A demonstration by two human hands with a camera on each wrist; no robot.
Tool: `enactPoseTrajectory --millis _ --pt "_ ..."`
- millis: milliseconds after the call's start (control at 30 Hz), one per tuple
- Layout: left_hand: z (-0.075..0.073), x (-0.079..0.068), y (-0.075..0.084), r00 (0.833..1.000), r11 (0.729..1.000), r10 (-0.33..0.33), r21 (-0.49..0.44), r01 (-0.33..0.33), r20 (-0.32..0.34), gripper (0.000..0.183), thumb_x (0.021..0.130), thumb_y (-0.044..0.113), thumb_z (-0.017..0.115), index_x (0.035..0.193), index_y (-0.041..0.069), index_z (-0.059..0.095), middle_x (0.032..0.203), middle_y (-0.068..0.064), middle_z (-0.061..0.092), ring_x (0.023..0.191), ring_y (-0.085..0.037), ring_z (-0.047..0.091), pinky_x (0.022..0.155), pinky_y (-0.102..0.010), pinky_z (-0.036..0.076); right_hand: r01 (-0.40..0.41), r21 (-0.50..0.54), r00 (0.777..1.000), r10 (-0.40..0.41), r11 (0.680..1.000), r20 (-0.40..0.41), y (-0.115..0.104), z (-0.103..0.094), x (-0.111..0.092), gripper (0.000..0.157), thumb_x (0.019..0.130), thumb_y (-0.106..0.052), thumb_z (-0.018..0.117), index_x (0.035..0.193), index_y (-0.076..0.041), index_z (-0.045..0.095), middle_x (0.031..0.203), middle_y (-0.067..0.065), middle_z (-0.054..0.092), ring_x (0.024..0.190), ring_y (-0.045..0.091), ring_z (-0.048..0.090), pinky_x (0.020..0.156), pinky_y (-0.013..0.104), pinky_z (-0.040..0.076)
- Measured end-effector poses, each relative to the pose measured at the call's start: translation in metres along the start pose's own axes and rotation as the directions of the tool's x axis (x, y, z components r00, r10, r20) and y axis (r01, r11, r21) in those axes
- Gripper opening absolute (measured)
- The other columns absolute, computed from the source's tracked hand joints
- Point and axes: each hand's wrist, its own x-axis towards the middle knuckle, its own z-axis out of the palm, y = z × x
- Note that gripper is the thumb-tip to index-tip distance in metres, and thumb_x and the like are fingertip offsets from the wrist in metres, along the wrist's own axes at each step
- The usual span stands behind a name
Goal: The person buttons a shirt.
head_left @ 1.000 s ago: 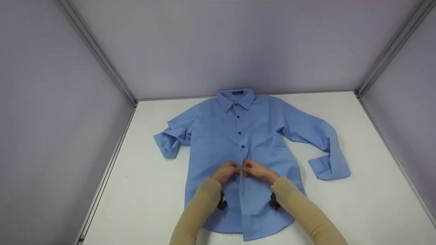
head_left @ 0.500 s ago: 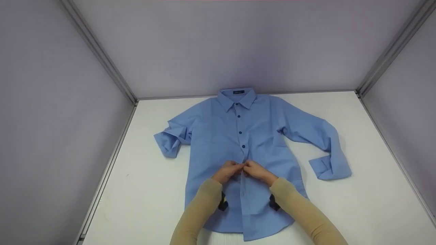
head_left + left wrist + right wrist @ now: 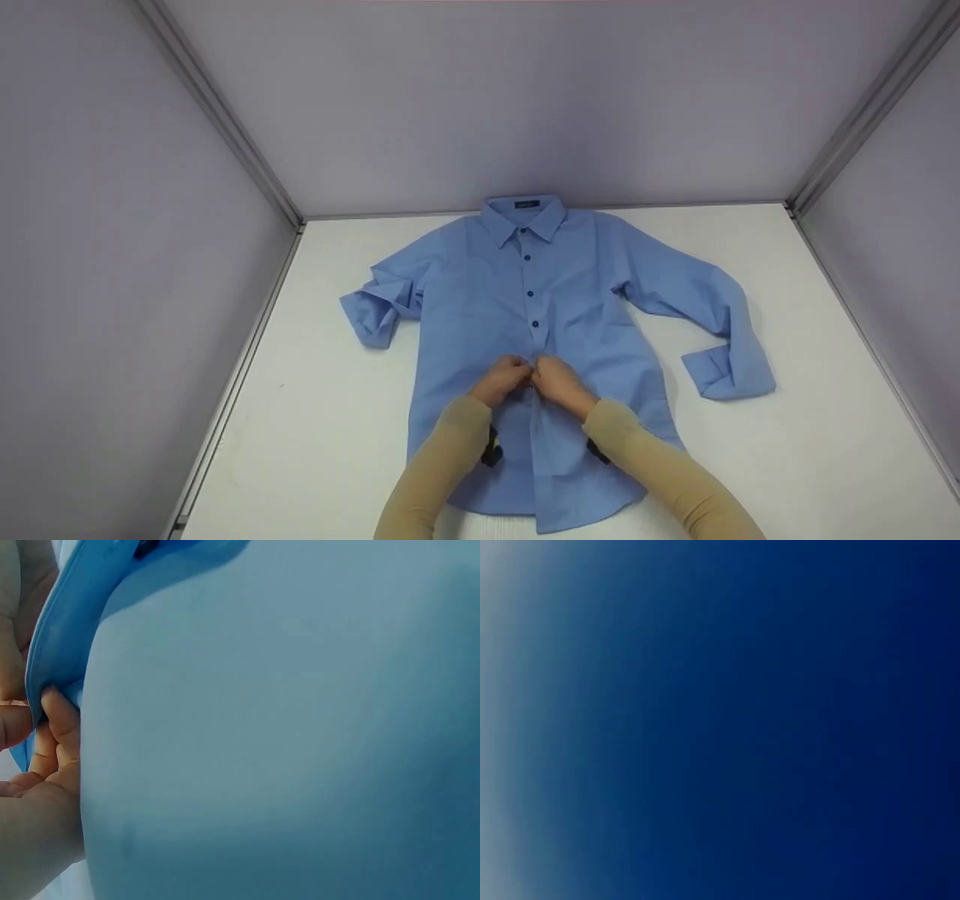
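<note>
A light-blue button-up shirt (image 3: 480, 300) lies front up, its collar (image 3: 523, 217) at the far side. Dark buttons, including one (image 3: 535, 324) just above the hands, run down the placket. My left hand (image 3: 504, 379) and right hand (image 3: 561, 384) meet low on the placket, each pinching its edge with curled fingers. Fingertips (image 3: 61, 716) grip the placket fold (image 3: 56, 652) from both sides in the left wrist view. Whatever button or buttonhole lies between them is hidden. Only blurred blue fills the right wrist view.
The shirt lies on a white table (image 3: 315, 420) enclosed by pale panels (image 3: 480, 97) at the back and sides. One sleeve (image 3: 375, 307) is bunched at the left; the other (image 3: 712, 315) bends down at the right. Black wrist devices (image 3: 492, 450) sit under the forearms.
My right hand has turned and its wrist has shifted slightly left and down, fingers still at the placket. The left hand has barely moved. The shirt lies nearly the same.
</note>
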Motion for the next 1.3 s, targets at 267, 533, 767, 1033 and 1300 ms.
enactPoseTrajectory --millis 267,533,767,1033,1300 --pt "0.002 -0.001 0.002 1.0 0.998 0.023 0.058 -0.022 -0.016 0.029 0.078 -0.001 0.05 0.055 0.011 0.037 0.05 0.003 0.033 0.044 -0.009 0.028 0.044 -0.026 0.027 0.023 -0.08 1.0 -0.022 0.997 0.015 -0.002 -0.002 0.0 0.011 0.082 0.001 0.049 0.071 -0.002 0.048 0.056 0.004 0.041 0.05 0.017 0.037 0.048 0.033 0.034" --pt "0.004 0.025 -0.025 1.0 0.998 0.015 0.066 -0.015 -0.003 0.013 0.082 0.005 0.055 0.069 0.004 0.051 0.065 -0.005 0.048 0.056 -0.017 0.043 0.054 -0.032 0.039 -0.039 -0.249 0.991 0.069 0.968 0.113 -0.011 -0.004 0.001 0.023 0.085 -0.003 0.047 0.061 -0.006 0.046 0.055 0.007 0.042 0.049 0.019 0.038 0.049 0.033 0.036" --pt "0.002 0.004 -0.005 0.999 0.996 0.021 0.083 -0.019 -0.025 0.022 0.078 -0.001 0.051 0.06 0.009 0.041 0.054 -0.001 0.037 0.047 -0.013 0.031 0.046 -0.027 0.029 -0.055 -0.324 0.987 0.1 0.944 0.123 -0.017 -0.003 0.0 0.025 0.085 -0.001 0.049 0.06 -0.007 0.048 0.057 0.009 0.046 0.05 0.021 0.042 0.05 0.034 0.037" --pt "0.001 -0.006 -0.001 0.998 0.995 0.045 0.094 -0.042 -0.033 0.028 0.083 0.01 0.051 0.059 0.011 0.038 0.053 0.001 0.032 0.046 -0.011 0.029 0.046 -0.027 0.029 -0.038 -0.405 0.995 0.071 0.913 0.065 -0.02 0.004 -0.003 0.018 0.083 -0.001 0.052 0.066 -0.004 0.055 0.061 0.012 0.052 0.056 0.029 0.053 0.052 0.039 0.044" --pt "0.002 0.0 0.0 0.999 0.993 0.02 0.119 -0.015 -0.04 0.032 0.088 0.014 0.05 0.059 0.01 0.037 0.05 0.003 0.03 0.044 -0.01 0.028 0.046 -0.028 0.029 0.038 -0.332 0.997 -0.016 0.943 0.069 -0.005 0.009 0.001 0.012 0.083 -0.001 0.052 0.072 -0.002 0.053 0.062 0.014 0.05 0.056 0.031 0.051 0.052 0.043 0.043"
